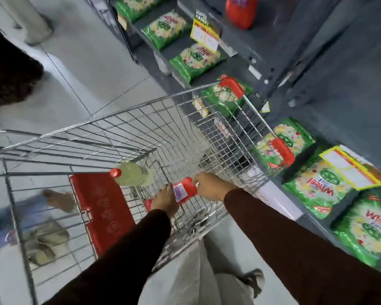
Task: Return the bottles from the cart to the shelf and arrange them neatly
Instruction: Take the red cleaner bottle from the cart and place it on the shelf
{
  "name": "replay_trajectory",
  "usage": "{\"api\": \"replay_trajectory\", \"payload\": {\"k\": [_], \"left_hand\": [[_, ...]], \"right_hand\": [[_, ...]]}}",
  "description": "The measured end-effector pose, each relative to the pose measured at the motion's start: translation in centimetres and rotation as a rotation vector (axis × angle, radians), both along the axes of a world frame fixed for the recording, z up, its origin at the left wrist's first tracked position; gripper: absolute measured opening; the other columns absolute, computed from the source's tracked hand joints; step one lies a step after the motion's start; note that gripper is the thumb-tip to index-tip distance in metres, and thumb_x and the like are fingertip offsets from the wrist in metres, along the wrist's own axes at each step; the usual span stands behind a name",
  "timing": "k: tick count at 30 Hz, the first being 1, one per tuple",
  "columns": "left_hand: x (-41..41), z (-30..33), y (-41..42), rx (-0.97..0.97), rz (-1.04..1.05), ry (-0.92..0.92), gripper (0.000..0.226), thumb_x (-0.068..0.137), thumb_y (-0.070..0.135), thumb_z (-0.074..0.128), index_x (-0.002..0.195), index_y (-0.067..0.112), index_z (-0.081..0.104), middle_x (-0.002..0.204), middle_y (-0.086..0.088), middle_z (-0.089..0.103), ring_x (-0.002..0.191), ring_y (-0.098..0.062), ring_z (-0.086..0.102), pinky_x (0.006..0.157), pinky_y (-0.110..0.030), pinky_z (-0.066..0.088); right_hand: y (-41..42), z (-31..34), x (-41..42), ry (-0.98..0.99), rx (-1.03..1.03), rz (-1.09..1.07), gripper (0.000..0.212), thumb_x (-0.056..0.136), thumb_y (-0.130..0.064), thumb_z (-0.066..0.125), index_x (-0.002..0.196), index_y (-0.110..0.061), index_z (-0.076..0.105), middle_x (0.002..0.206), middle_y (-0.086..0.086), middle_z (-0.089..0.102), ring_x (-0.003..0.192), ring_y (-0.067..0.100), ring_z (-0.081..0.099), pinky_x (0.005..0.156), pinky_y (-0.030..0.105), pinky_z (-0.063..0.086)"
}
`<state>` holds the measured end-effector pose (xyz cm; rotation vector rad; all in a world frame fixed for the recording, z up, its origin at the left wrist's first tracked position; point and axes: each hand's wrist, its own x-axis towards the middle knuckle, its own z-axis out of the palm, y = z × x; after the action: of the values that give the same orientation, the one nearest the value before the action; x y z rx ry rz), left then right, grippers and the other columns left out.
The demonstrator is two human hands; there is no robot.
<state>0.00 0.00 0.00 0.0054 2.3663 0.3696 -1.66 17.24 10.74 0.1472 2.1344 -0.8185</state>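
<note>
A red bottle [184, 190] with a purple-white label lies inside the wire cart [141, 128], near its close end. My left hand [165, 200] grips the bottle's lower part and my right hand [211, 187] grips its upper end. A pale yellow bottle [133, 173] with a red cap lies beside it in the cart, to the left, untouched. The grey shelf [284, 69] runs along the right; another red bottle [241, 11] stands on an upper level at the top of the view.
Green detergent packets [198, 60] fill the lower shelf levels, with yellow price tags [205, 35] hanging off the edges. The cart's red child-seat flap [101, 210] is at the left. Another person's feet [46, 238] show through the cart's wires at left.
</note>
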Motion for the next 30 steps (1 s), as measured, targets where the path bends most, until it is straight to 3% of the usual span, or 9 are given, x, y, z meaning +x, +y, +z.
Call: {"api": "replay_trajectory", "payload": {"k": [2,8,11,15,19,22,25,27,30], "left_hand": [[-0.8,-1.8,0.1,-0.069,-0.047,-0.016,0.069,0.087,0.023,0.062,0.145,0.011,0.027,0.145,-0.014,0.047,0.129,-0.032,0.048,0.111,-0.050,0.039],[-0.3,-6.5,0.1,-0.246,-0.166,-0.019,0.079,0.086,0.022,0.062,0.149,0.010,0.017,0.150,-0.017,0.037,0.136,-0.038,0.039,0.117,-0.056,0.024],[-0.2,-7.5,1.0,-0.329,-0.230,-0.008,0.079,0.088,0.028,0.062,0.148,0.008,0.015,0.149,-0.022,0.037,0.134,-0.041,0.041,0.115,-0.056,0.027],[-2.0,-8.7,1.3,-0.309,-0.246,-0.025,0.068,0.082,0.019,0.065,0.137,0.005,0.027,0.128,-0.021,0.053,0.113,-0.039,0.057,0.097,-0.053,0.049],[-3.4,-8.0,0.9,-0.027,-0.134,-0.086,0.057,0.071,0.017,0.069,0.120,0.008,0.041,0.106,-0.011,0.059,0.095,-0.030,0.063,0.082,-0.045,0.057],[-4.4,-5.1,0.4,0.217,0.068,-0.169,0.056,0.060,0.009,0.068,0.113,0.014,0.050,0.086,-0.001,0.064,0.075,-0.017,0.064,0.062,-0.030,0.055],[-6.1,-0.4,0.2,0.566,0.355,-0.331,0.040,0.064,-0.004,0.073,0.102,0.002,0.062,0.083,-0.009,0.069,0.077,-0.026,0.066,0.077,-0.039,0.058],[-7.0,3.8,0.8,0.796,0.499,-0.349,0.033,0.068,-0.009,0.071,0.098,0.007,0.070,0.093,-0.008,0.075,0.084,-0.028,0.069,0.078,-0.038,0.059],[-7.7,11.2,2.6,1.131,0.542,-0.446,0.030,0.074,-0.002,0.066,0.103,0.006,0.070,0.101,-0.010,0.077,0.085,-0.022,0.074,0.070,-0.033,0.061]], "right_hand": [[0.0,-1.8,-0.6,-0.037,0.058,-0.034,0.030,0.096,-0.009,0.046,0.122,-0.009,0.061,0.117,0.015,0.065,0.099,0.029,0.064,0.088,0.039,0.053],[0.8,-3.2,-1.8,-0.024,0.162,-0.020,0.022,0.095,-0.009,0.051,0.114,-0.009,0.061,0.107,0.013,0.068,0.092,0.030,0.068,0.087,0.042,0.056],[1.0,-3.5,-1.5,-0.047,0.193,0.017,0.023,0.095,-0.009,0.048,0.114,-0.008,0.061,0.105,0.013,0.068,0.087,0.027,0.062,0.076,0.034,0.049],[1.0,-4.0,-1.7,-0.051,0.220,0.008,0.026,0.095,-0.012,0.046,0.117,-0.010,0.060,0.100,0.010,0.064,0.081,0.025,0.054,0.070,0.032,0.039],[1.1,-4.1,-1.8,0.005,0.298,-0.030,0.029,0.096,-0.014,0.049,0.123,-0.014,0.061,0.112,0.008,0.070,0.098,0.030,0.065,0.072,0.033,0.041],[1.3,-3.2,-1.9,0.096,0.310,-0.121,0.023,0.094,-0.008,0.051,0.115,-0.009,0.062,0.103,0.010,0.070,0.097,0.031,0.067,0.071,0.033,0.044],[1.8,-1.7,-1.5,0.147,0.183,-0.277,0.015,0.089,0.006,0.050,0.088,-0.008,0.056,0.080,0.005,0.059,0.086,0.029,0.061,0.062,0.030,0.045],[2.2,0.0,-0.8,0.152,0.044,-0.392,0.027,0.089,0.008,0.053,0.111,-0.004,0.061,0.102,0.010,0.067,0.086,0.025,0.064,0.066,0.029,0.051],[3.4,3.8,1.5,0.120,-0.152,-0.512,0.067,0.086,-0.004,0.070,0.146,-0.012,0.043,0.141,0.012,0.056,0.096,0.017,0.066,0.074,0.024,0.052]]}}
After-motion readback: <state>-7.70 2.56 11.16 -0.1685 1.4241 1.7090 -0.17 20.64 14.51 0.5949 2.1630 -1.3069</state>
